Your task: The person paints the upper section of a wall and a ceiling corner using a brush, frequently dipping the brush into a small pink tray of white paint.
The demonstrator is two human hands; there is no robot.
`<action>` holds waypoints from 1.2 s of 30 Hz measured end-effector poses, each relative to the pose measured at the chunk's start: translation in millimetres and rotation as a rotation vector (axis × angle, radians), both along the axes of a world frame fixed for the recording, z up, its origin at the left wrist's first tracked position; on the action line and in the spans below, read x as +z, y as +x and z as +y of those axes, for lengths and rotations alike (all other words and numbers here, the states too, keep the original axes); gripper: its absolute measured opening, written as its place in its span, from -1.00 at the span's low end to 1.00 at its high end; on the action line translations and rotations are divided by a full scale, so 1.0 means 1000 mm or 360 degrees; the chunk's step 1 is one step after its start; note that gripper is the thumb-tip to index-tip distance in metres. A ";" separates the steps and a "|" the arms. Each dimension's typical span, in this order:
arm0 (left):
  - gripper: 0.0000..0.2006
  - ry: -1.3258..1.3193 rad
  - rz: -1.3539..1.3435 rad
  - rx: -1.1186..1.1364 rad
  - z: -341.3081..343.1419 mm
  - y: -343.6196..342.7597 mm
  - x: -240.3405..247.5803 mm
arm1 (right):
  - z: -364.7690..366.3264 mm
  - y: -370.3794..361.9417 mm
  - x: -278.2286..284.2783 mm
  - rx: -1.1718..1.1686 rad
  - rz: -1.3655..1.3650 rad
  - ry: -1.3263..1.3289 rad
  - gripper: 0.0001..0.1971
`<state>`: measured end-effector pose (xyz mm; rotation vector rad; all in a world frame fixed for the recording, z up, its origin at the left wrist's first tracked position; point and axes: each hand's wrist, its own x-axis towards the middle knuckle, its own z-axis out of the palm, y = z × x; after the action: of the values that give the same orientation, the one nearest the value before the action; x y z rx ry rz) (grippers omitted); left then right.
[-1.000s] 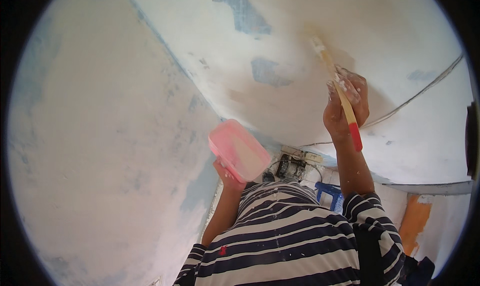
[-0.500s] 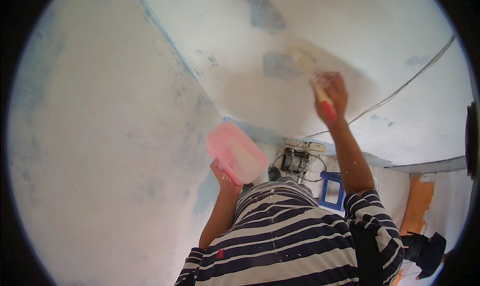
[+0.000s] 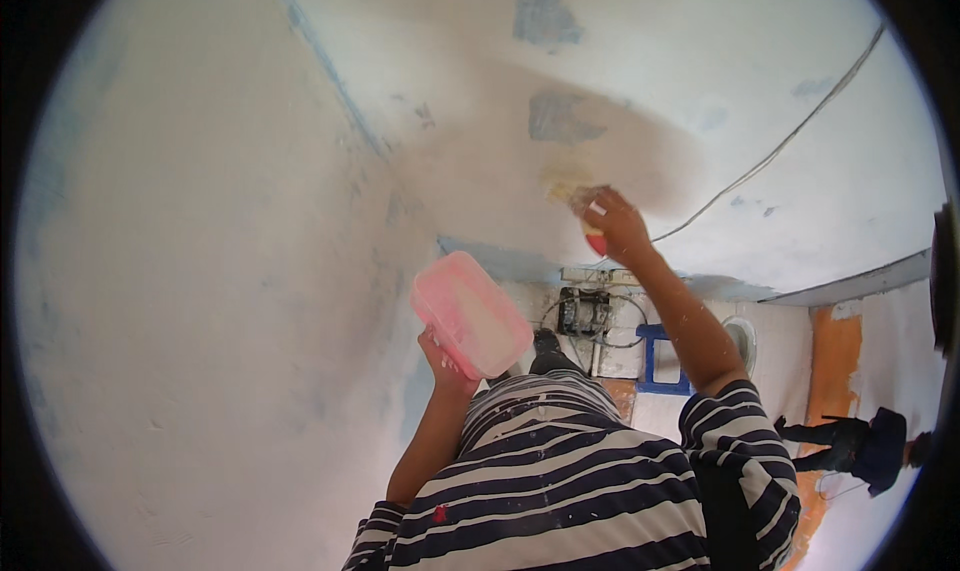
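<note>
My left hand (image 3: pixel 446 366) is closed on the side of a pink plastic tub (image 3: pixel 450 316), which is tilted so that its pale, whitish contents show. In my right hand (image 3: pixel 620 227) is a paintbrush (image 3: pixel 596 242) with a cream and red handle, gripped with closed fingers. Its pale bristle end is blurred and lies close to the whitish wall (image 3: pixel 480 141); I cannot tell whether it touches. White smears mark the fingers of my left hand. Just above the brush, a blue-grey patch (image 3: pixel 562 117) shows on the wall.
A grey cable (image 3: pixel 770 161) runs across the wall to the right. Below stand a dark device (image 3: pixel 584 313) with a looped cord and a blue plastic frame-like object (image 3: pixel 648 359). Another person (image 3: pixel 850 443) is at the lower right, near an orange strip (image 3: pixel 836 361).
My right hand has moved the brush down and to the left, away from beside the blue-grey patch. The tub stays in my left hand, nearly in the same place.
</note>
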<state>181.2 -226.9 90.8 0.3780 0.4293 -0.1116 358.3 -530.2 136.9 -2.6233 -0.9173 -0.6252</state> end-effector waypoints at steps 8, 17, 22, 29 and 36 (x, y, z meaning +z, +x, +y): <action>-0.43 0.0046 -0.0056 -0.0041 -0.003 0.002 0.003 | -0.013 0.013 0.169 -0.0227 -0.1258 0.0604 -0.93; -0.42 0.0037 -0.0061 -0.0064 -0.005 0.002 0.010 | -0.010 -0.015 0.052 0.0089 -0.0045 0.0271 -0.55; -0.43 0.0035 -0.0033 -0.0079 -0.004 0.000 0.002 | -0.046 0.016 0.098 0.0031 -0.0449 0.0509 -0.63; -0.43 0.0041 -0.0021 -0.0047 0.001 -0.003 -0.003 | 0.005 -0.026 0.127 -0.0769 -0.0922 0.0913 -0.90; -0.43 0.0024 0.0029 -0.0087 0.000 -0.004 -0.005 | 0.001 -0.015 0.008 -0.0076 0.0186 0.0112 -0.56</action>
<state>176.7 -227.3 85.6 0.4042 0.4383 -0.1653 343.0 -529.3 144.7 -2.5946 -0.7862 -0.5003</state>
